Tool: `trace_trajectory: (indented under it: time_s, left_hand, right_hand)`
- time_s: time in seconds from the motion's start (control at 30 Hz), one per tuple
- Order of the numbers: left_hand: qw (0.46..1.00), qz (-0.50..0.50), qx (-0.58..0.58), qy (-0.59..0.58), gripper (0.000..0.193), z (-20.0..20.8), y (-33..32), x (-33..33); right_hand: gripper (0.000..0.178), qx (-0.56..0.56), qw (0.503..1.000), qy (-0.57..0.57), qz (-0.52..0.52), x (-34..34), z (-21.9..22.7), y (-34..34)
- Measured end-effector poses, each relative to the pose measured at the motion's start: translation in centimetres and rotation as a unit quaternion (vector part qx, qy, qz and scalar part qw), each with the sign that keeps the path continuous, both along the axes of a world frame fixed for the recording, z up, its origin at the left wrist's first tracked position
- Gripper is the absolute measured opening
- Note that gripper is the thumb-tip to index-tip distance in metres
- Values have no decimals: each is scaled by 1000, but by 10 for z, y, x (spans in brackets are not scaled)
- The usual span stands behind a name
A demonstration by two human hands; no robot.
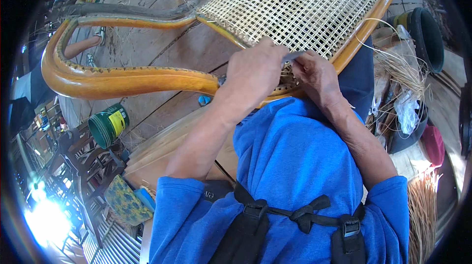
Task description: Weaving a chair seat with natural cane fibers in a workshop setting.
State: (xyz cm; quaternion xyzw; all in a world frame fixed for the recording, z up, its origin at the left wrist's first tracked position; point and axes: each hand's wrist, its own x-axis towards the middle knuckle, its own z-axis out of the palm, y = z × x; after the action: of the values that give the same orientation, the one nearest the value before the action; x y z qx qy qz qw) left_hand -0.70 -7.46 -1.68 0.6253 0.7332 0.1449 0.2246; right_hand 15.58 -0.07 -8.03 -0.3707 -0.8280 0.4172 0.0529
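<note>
Left hand (253, 72) and right hand (318, 77) meet at a grey strip (293, 55) (ends hidden); grips can't be discerned.

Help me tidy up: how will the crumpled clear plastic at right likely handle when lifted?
The clear plastic is probably floppy, since it lies bunched in creases. It looks light, being see-through film. It might snag the pale strands beside it.

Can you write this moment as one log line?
left hand: at pale woven cane panel | right hand: beside left | flat grey piece: between hands | glossy orange-brown wooden rail: bordering panel
</note>
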Motion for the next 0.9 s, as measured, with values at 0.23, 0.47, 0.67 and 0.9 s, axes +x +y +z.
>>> trace_trajectory:
  time_s: [0.23,0.47,0.67,0.9]
  left_hand:
    - [994,-75,-80,16,13,-24,9,0]
    - [996,-62,67,12,14,26,20,-14]
    - [986,68,55,-144,14,46,12,3]
    - [947,155,-20,-282,23,32,-5,52]
  right_hand:
    - [16,-43,998,25,-34,2,4,2]
    - [18,-158,987,0,-19,1,-1,7]
    - [27,-381,891,214,-124,20,45,11]
    - [22,-394,893,138,-169,103,65,9]
